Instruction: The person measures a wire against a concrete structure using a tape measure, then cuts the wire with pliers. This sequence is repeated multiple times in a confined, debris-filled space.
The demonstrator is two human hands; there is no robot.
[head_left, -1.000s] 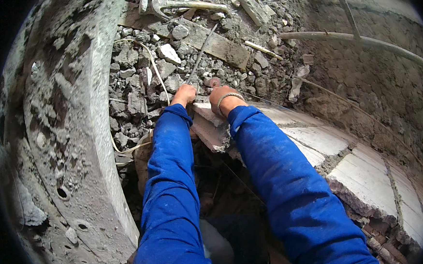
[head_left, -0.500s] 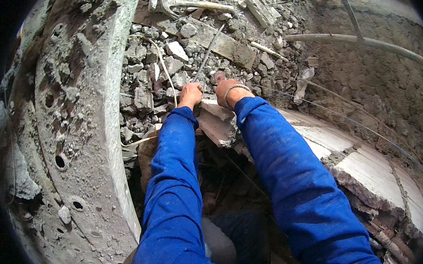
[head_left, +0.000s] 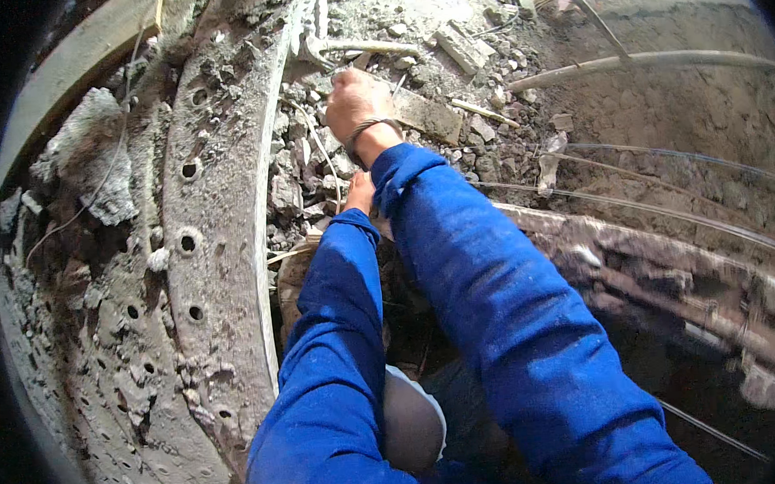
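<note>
My right hand (head_left: pixel 357 106) is closed in a fist above the rubble, just below a claw hammer (head_left: pixel 375 46) lying on the debris. What the fist holds, if anything, is hidden. A twisted cord (head_left: pixel 366 130) circles that wrist. My left hand (head_left: pixel 360 193) sits lower and nearer, close to the rubble's front edge; the right forearm covers its fingers. A thin metal rod (head_left: pixel 400 83) shows a short stretch beside the right wrist, its lower part out of sight. Both arms wear blue sleeves.
A pitted concrete beam (head_left: pixel 223 163) with holes runs along the left. Broken stones (head_left: pixel 287 195) and a flat strip (head_left: pixel 429 117) lie ahead. Bent bars (head_left: pixel 660 61) and thin wires (head_left: pixel 670 216) cross the right side. Blurred broken masonry (head_left: pixel 655 261) edges a dark hollow below.
My right hand has moved forward and left, passing over the left hand, and its forearm now covers the left fingers. The view has shifted, with more of the left beam showing.
</note>
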